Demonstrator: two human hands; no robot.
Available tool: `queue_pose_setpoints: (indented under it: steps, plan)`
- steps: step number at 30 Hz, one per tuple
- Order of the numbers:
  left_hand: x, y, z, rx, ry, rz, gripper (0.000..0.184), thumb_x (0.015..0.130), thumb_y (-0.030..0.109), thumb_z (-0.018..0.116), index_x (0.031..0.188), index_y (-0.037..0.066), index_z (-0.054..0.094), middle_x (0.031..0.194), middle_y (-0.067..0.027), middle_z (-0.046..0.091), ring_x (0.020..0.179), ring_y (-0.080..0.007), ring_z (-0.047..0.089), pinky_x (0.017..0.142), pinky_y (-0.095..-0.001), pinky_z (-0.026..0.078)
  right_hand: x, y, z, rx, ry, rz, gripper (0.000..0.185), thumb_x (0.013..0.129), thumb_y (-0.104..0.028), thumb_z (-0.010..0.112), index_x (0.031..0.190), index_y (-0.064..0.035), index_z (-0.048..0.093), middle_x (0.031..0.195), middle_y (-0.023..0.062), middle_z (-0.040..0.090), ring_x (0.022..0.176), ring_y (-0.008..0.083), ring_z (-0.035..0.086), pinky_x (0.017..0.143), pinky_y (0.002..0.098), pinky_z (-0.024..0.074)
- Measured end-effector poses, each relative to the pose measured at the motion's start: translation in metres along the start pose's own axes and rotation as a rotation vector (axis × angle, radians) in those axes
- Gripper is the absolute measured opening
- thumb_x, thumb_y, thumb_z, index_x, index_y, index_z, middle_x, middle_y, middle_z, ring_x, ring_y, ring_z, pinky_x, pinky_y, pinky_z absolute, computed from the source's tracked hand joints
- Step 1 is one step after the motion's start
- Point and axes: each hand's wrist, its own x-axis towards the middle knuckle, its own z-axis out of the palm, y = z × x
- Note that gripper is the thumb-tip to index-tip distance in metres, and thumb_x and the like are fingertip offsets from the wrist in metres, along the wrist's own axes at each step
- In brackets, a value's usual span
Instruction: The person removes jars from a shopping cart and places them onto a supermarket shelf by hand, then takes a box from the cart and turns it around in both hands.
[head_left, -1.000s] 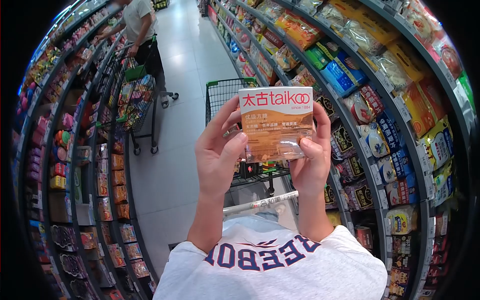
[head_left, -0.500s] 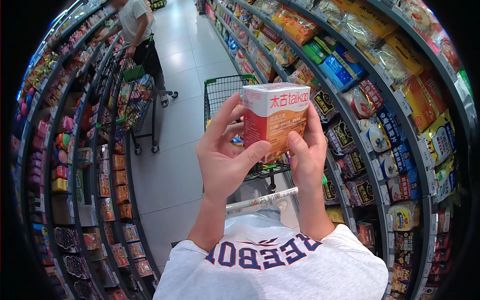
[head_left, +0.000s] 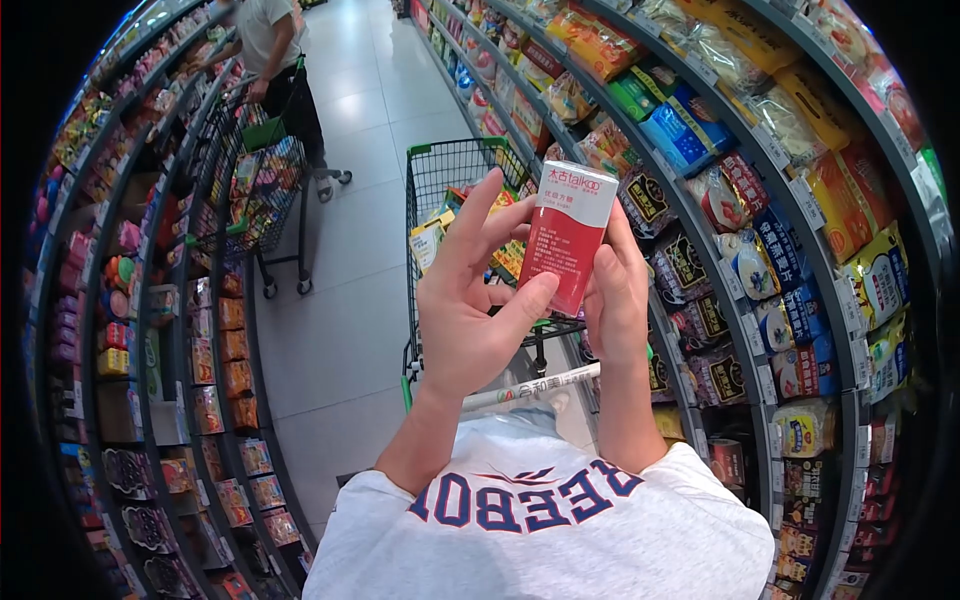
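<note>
A red and white taikoo box of sugar cubes is held up in front of me, its narrow printed side facing me and slightly tilted. My right hand grips its right side, thumb near the lower right edge and fingers behind. On the left, my left hand has its thumb on the box's lower front and a finger against the left edge. Its index finger points up, off the box. Beyond the hands stands a shopping cart with packaged goods inside, partly hidden by my hands and the box.
The cart's white handle is close to my body. Shelves of bagged foods line the right side, and shelves of small packages the left. Up the aisle, a person stands beside another loaded cart.
The box has been turned, so its narrow red side faces me instead of the wide orange face. Both hands shifted slightly right, and the left index finger lifted away from the box.
</note>
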Motion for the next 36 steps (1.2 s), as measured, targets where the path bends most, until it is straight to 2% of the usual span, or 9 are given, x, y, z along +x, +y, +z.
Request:
queue_pose_setpoints:
  steps: [3,6,9,21,33,36]
  plan:
    - [0.001,-0.001,-0.003,-0.016,-0.001,-0.006,0.084,0.088,-0.012,0.067,0.161,0.003,0.031,0.143,-0.0225,0.058,0.123,-0.02,0.061,0.076,-0.0236,0.066,0.003,0.006,-0.004,0.0,-0.035,-0.007,0.107,0.094,-0.05,0.07,0.163,0.0105,0.014,0.155,0.0229,0.043,0.141,0.0254,0.048,0.116,0.0357,0.0382]
    - [0.002,0.0,-0.003,-0.032,0.002,-0.013,0.083,0.088,-0.012,0.066,0.161,0.002,0.03,0.143,-0.0227,0.058,0.122,-0.02,0.062,0.074,-0.0237,0.066,0.002,0.002,0.006,0.06,-0.009,0.015,0.094,0.1,-0.044,0.061,0.164,0.0058,0.014,0.155,0.0214,0.044,0.141,0.0255,0.049,0.114,0.0356,0.0415]
    - [0.003,-0.003,-0.005,-0.035,0.005,-0.005,0.083,0.088,-0.012,0.065,0.161,0.002,0.03,0.143,-0.0225,0.058,0.122,-0.0203,0.062,0.073,-0.024,0.067,0.007,0.004,0.017,0.06,0.061,0.024,0.078,0.102,-0.051,0.051,0.159,-0.002,0.029,0.146,0.0178,0.055,0.124,0.0239,0.064,0.1,0.0385,0.0561]
    - [0.01,-0.008,-0.01,-0.019,0.016,-0.015,0.081,0.089,-0.012,0.063,0.161,0.002,0.03,0.14,-0.0228,0.06,0.124,-0.0228,0.063,0.073,-0.0252,0.067,0.014,0.012,0.016,0.042,0.065,0.025,0.076,0.102,-0.048,0.049,0.161,-0.0043,0.027,0.144,0.0182,0.056,0.114,0.0239,0.068,0.095,0.039,0.0579]
    - [0.011,-0.011,-0.009,-0.037,0.019,-0.027,0.081,0.089,-0.012,0.062,0.162,0.001,0.029,0.141,-0.0238,0.059,0.122,-0.0225,0.063,0.073,-0.0246,0.067,0.014,0.009,0.019,0.046,0.094,0.049,0.076,0.102,-0.048,0.049,0.161,-0.0045,0.028,0.147,0.0179,0.054,0.119,0.024,0.066,0.098,0.039,0.0568]
    - [0.01,-0.011,-0.007,-0.031,0.032,-0.028,0.082,0.088,-0.013,0.061,0.162,0.0,0.028,0.14,-0.0253,0.06,0.122,-0.0248,0.064,0.071,-0.0247,0.066,0.013,0.009,0.012,0.169,0.009,0.058,0.08,0.102,-0.037,0.055,0.165,-0.0014,0.019,0.154,0.0202,0.039,0.139,0.0265,0.052,0.112,0.0388,0.0481]
